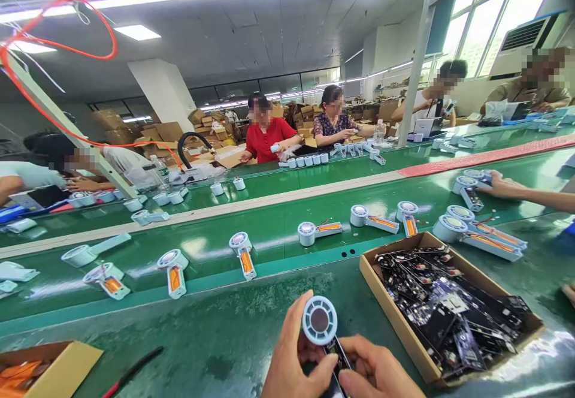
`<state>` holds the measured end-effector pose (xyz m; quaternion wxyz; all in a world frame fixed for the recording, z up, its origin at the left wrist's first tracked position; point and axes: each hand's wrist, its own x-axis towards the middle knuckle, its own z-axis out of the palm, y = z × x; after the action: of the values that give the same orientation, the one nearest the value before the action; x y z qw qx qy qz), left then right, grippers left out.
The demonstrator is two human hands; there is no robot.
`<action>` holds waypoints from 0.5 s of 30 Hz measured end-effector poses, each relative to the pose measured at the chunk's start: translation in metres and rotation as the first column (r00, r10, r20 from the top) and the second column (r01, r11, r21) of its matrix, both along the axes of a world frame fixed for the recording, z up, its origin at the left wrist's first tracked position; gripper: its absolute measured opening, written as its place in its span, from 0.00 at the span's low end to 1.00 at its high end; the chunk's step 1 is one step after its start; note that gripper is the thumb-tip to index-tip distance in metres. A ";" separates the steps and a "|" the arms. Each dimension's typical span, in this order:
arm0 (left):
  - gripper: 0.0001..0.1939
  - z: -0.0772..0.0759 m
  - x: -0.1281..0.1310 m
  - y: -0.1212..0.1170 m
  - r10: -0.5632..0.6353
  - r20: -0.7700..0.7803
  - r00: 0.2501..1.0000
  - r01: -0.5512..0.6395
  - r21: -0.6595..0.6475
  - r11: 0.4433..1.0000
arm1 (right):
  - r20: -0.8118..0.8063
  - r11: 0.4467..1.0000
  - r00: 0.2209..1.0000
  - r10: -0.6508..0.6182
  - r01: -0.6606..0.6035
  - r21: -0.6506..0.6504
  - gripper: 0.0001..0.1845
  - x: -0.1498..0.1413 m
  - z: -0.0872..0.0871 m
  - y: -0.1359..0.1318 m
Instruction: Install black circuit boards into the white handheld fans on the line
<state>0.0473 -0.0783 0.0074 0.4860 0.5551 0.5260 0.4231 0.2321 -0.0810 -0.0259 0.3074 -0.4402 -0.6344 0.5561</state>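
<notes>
Low in the middle of the view, my left hand (290, 353) is wrapped round a light-blue handheld housing (320, 320) with a round ribbed head and a dark disc at its centre. A black circuit board (338, 351) lies along its handle, partly hidden by my fingers. From the right, my right hand (380, 368) grips that handle, its thumb and fingers on the board. Close by on the right stands a cardboard tray (390, 314), heaped with black circuit boards (449, 302).
A green conveyor belt (269, 251) crosses ahead, carrying several similar housings (306, 233) with orange parts. At lower left are a cardboard box (67, 374) of orange pieces and a red-and-black tool (135, 371). A co-worker's hand (505, 187) touches housings at right; several people sit across the belt.
</notes>
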 end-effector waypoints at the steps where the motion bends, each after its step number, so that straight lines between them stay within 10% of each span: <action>1: 0.42 0.002 -0.002 0.000 -0.011 0.004 1.000 0.011 -0.002 1.000 | -0.074 1.000 0.997 0.018 -0.020 -0.023 0.29 -0.001 0.001 0.000; 11: 0.42 0.010 -0.025 0.007 -0.181 0.273 0.945 0.184 0.017 0.983 | -0.385 0.984 0.923 0.022 -0.087 -0.152 0.32 -0.011 0.011 0.012; 15: 0.46 0.014 -0.039 0.015 -0.071 0.159 0.985 0.077 -0.036 0.996 | -0.405 0.987 0.913 -0.039 -0.027 -0.156 0.30 -0.010 0.007 0.016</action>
<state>0.0087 -0.0637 0.0209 0.5530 0.5287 0.4737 0.4362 0.2222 -0.0650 -0.0193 0.3985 -0.3397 -0.5092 0.6830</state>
